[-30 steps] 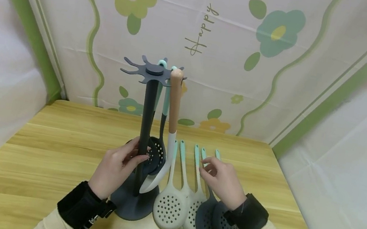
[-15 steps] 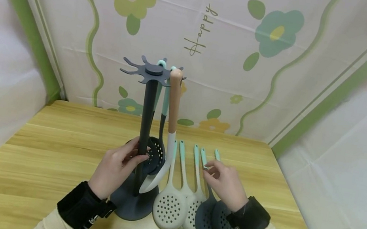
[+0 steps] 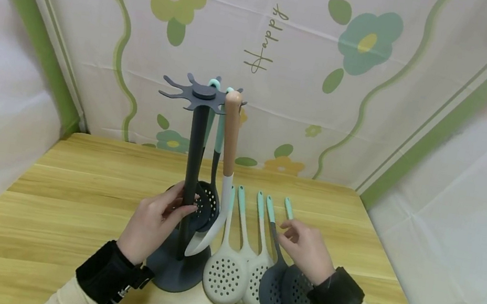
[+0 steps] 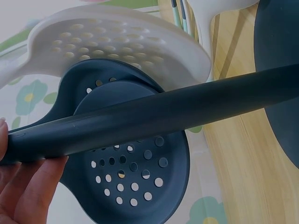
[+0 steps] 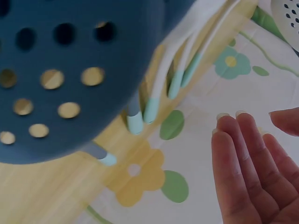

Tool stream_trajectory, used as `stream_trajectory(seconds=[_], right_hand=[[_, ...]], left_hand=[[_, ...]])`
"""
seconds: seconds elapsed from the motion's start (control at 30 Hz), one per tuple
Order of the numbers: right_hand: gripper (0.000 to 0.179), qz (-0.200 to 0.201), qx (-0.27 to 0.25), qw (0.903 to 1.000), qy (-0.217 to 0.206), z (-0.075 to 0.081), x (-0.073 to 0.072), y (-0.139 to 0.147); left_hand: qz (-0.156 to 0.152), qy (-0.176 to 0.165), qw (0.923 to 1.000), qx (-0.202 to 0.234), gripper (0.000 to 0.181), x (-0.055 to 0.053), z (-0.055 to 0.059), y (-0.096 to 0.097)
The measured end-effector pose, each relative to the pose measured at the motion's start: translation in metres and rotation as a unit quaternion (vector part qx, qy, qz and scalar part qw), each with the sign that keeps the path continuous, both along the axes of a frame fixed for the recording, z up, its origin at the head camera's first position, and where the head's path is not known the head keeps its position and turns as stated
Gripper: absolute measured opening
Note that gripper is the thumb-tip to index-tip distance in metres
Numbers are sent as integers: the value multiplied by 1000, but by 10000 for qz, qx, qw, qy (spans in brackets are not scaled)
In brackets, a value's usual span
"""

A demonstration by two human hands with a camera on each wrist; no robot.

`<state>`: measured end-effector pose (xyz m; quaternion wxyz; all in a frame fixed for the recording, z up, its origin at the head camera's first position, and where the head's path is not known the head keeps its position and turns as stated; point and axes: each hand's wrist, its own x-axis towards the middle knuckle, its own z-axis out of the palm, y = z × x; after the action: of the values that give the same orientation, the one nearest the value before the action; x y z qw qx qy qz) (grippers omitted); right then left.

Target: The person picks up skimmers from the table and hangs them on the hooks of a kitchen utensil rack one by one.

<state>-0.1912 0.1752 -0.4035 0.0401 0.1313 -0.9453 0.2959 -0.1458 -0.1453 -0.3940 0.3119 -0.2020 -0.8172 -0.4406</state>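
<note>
A dark utensil stand rises left of the middle of the table, its pole held between the thumb and fingers of my left hand. On its hooks hang dark perforated skimmers with mint handles and a white perforated one with a wooden handle. My right hand is over the row to the right, holding nothing; the right wrist view shows its fingers relaxed and fairly straight. Beneath it lies a dark skimmer, partly covered by the hand, beside another dark skimmer.
Pale skimmers with mint handles lie left of the dark ones, partly overlapping, close to the stand's round base. Several empty hooks point left at the stand's top. Behind the wooden table hangs a flowered cloth.
My right hand has moved right and slightly down, uncovering more of one dark skimmer's handle. The left hand has stayed on the pole.
</note>
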Motion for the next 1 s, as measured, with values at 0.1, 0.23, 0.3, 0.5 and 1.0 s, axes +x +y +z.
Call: stream_trajectory(seconds=[0.1, 0.23, 0.3, 0.5, 1.0], right_hand=[[26, -49, 38, 10000, -4, -4, -1, 4], [25, -117, 30, 9999, -27, -10, -3, 11], [26, -165, 16, 9998, -73, -12, -4, 14], [28, -331, 114, 9989, -316, -16, -6, 23], [37, -541, 493, 9966, -370, -31, -14, 40]], left_hand=[[-19, 2, 10000, 14, 38, 0, 0, 0], [-30, -23, 10000, 39, 39, 0, -1, 0], [-27, -29, 10000, 45, 40, -1, -1, 0], [-30, 2, 10000, 47, 41, -1, -2, 0], [5, 32, 10000, 13, 42, -1, -2, 0]])
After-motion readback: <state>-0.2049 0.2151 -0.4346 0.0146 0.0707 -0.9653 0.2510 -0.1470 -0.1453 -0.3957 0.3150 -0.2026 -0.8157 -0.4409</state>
